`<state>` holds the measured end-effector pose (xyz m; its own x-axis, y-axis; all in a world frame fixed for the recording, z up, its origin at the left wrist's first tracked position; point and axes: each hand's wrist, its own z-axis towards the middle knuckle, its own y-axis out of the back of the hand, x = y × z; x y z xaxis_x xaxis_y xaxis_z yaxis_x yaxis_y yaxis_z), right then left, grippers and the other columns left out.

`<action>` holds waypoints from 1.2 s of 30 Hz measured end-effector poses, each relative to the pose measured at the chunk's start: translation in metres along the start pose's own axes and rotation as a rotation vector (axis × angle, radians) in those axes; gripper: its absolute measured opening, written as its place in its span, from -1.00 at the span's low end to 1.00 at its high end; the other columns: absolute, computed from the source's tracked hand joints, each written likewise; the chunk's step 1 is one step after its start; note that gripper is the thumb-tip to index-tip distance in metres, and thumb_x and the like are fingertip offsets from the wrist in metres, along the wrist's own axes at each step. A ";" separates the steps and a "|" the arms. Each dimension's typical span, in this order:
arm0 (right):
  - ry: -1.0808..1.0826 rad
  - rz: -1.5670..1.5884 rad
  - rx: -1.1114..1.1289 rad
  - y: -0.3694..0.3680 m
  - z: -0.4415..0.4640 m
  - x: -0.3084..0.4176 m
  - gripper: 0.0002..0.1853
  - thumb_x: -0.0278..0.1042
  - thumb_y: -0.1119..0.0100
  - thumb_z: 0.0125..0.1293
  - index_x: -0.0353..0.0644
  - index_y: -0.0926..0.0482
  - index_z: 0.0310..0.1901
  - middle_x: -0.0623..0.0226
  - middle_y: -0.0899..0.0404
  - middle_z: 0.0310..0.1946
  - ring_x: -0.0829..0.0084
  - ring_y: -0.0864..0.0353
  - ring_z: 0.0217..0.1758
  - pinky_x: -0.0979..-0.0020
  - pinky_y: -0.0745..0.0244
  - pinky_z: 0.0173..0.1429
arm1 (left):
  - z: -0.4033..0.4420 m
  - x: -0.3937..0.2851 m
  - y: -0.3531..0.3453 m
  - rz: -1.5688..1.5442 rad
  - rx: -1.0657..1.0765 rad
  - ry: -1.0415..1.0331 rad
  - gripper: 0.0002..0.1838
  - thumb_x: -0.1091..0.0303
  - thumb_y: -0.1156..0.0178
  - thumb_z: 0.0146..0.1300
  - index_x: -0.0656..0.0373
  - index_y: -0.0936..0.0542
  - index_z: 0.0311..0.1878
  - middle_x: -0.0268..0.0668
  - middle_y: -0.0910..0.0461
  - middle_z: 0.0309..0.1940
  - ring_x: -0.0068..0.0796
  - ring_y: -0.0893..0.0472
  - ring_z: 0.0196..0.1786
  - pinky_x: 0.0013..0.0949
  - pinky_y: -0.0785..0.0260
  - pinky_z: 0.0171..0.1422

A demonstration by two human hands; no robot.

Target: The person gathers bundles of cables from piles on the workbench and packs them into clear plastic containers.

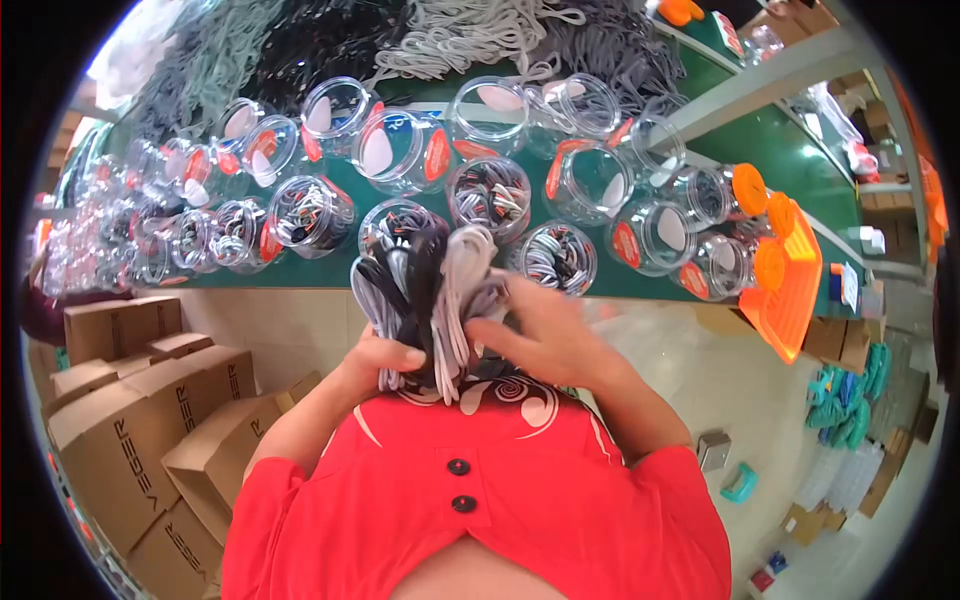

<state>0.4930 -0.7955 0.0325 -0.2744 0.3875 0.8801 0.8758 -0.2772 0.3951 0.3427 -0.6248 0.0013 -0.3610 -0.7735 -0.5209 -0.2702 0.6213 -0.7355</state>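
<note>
In front of my chest I hold a bunch of folded cables (pixel 425 300) in grey, black and white. My left hand (pixel 375 360) is closed round its lower left side, thumb across the front. My right hand (pixel 540 325) grips the bunch from the right, its thumb against the pale strands. Just beyond, a clear jar (pixel 398 218) with cables inside is partly hidden by the bunch. Another filled jar (pixel 490 200) stands behind it, and a third filled jar (pixel 556 262) is right of my right hand.
Several clear jars (pixel 400 155) with red labels line the green table (pixel 330 278). Heaps of grey, black and white cables (pixel 460 40) lie at the back. Orange lids (pixel 750 190) and an orange basket (pixel 790 290) are at the right. Cardboard boxes (pixel 150 430) stand on the floor at left.
</note>
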 end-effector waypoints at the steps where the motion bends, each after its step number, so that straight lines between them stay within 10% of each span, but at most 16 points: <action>1: 0.232 -0.017 -0.170 0.003 0.006 -0.012 -0.45 -0.08 -0.22 0.19 -0.36 -0.45 0.08 -0.04 -0.52 0.00 0.06 -0.51 0.08 0.29 -0.38 0.17 | 0.001 -0.003 -0.010 -0.054 -0.066 -0.105 -0.21 0.34 -0.27 -0.28 0.37 -0.35 0.16 0.00 -0.57 -0.13 -0.11 -0.61 -0.07 -0.18 -0.44 0.12; 10: 0.698 -0.487 -0.277 0.041 0.099 -0.014 -0.54 -0.38 -0.27 0.12 -0.23 -0.45 0.08 -0.01 -0.41 0.14 0.02 -0.49 0.11 0.21 -0.39 0.17 | 0.053 -0.092 0.022 0.485 -0.562 -1.035 -0.42 0.42 -0.22 -0.04 0.32 -0.42 0.14 -0.20 -0.54 -0.03 -0.32 -0.54 0.03 -0.27 -0.35 0.21; 14: 0.760 -0.706 -0.230 0.021 0.162 -0.021 -0.53 -0.38 -0.31 0.07 -0.19 -0.44 0.05 -0.11 -0.28 0.21 -0.04 -0.48 0.08 0.17 -0.41 0.14 | 0.100 -0.116 0.055 0.775 -0.623 -0.990 -0.51 0.53 -0.28 -0.09 0.28 -0.49 0.01 -0.32 -0.54 -0.13 -0.52 -0.51 -0.06 -0.45 -0.38 0.05; 22: 0.497 -0.562 -0.161 0.009 0.189 -0.028 -0.54 -0.42 -0.36 -0.02 -0.13 -0.46 -0.03 -0.03 -0.38 -0.02 -0.02 -0.53 -0.08 0.15 -0.48 -0.05 | 0.141 -0.101 0.078 1.084 -1.058 -0.984 -0.13 0.40 -0.38 -0.20 0.24 -0.18 0.24 -0.17 -0.56 -0.10 -0.26 -0.58 -0.01 -0.29 -0.38 0.11; 26: 0.636 -0.646 -0.263 0.008 0.201 -0.038 -0.55 -0.45 -0.37 -0.06 -0.13 -0.48 -0.06 0.00 -0.39 -0.09 0.01 -0.45 -0.01 0.15 -0.43 0.01 | 0.153 -0.098 0.096 0.905 -0.900 -1.085 -0.17 0.36 -0.39 -0.19 0.22 -0.22 0.21 -0.19 -0.60 -0.15 -0.21 -0.62 -0.07 -0.30 -0.43 0.05; 27: 0.582 -0.629 -0.239 0.007 0.204 -0.042 -0.55 -0.48 -0.36 -0.08 -0.11 -0.50 -0.07 0.01 -0.40 -0.10 0.02 -0.40 0.06 0.17 -0.40 0.06 | 0.153 -0.098 0.086 0.887 -0.902 -1.077 -0.47 0.50 -0.34 -0.14 0.24 -0.44 0.00 -0.33 -0.57 -0.24 -0.54 -0.54 -0.17 -0.41 -0.41 -0.01; 29: 0.594 -0.650 -0.255 0.008 0.209 -0.048 -0.54 -0.47 -0.35 -0.07 -0.10 -0.51 -0.05 0.01 -0.40 -0.07 0.03 -0.44 0.02 0.17 -0.40 0.05 | 0.142 -0.101 0.058 0.913 -0.891 -1.068 -0.51 0.45 -0.35 -0.15 0.23 -0.48 -0.06 -0.31 -0.57 -0.27 -0.53 -0.54 -0.21 -0.39 -0.42 -0.08; 32: 0.555 -0.468 -0.302 -0.001 0.209 -0.051 -0.60 -0.40 -0.39 -0.09 -0.12 -0.58 -0.12 0.11 -0.54 -0.19 0.07 -0.53 -0.07 0.19 -0.45 -0.04 | 0.159 -0.098 0.073 1.103 -1.087 -1.100 -0.45 0.19 -0.39 -0.23 0.20 -0.48 -0.12 -0.04 -0.53 -0.30 -0.03 -0.56 -0.21 -0.16 -0.42 -0.10; 36: 0.559 -0.502 -0.283 -0.001 0.205 -0.057 -0.63 -0.41 -0.37 -0.04 -0.24 -0.53 -0.15 0.13 -0.52 -0.22 0.16 -0.55 -0.23 0.27 -0.47 -0.16 | 0.161 -0.097 0.075 1.295 -1.079 -1.116 -0.49 0.28 -0.32 -0.12 0.21 -0.38 -0.09 -0.06 -0.47 -0.34 0.07 -0.50 -0.21 -0.09 -0.37 -0.14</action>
<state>0.5890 -0.6372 -0.0716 -0.8329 0.0486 0.5514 0.4814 -0.4280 0.7649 0.5009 -0.5234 -0.0727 -0.2551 0.6408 -0.7241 -0.8268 0.2436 0.5069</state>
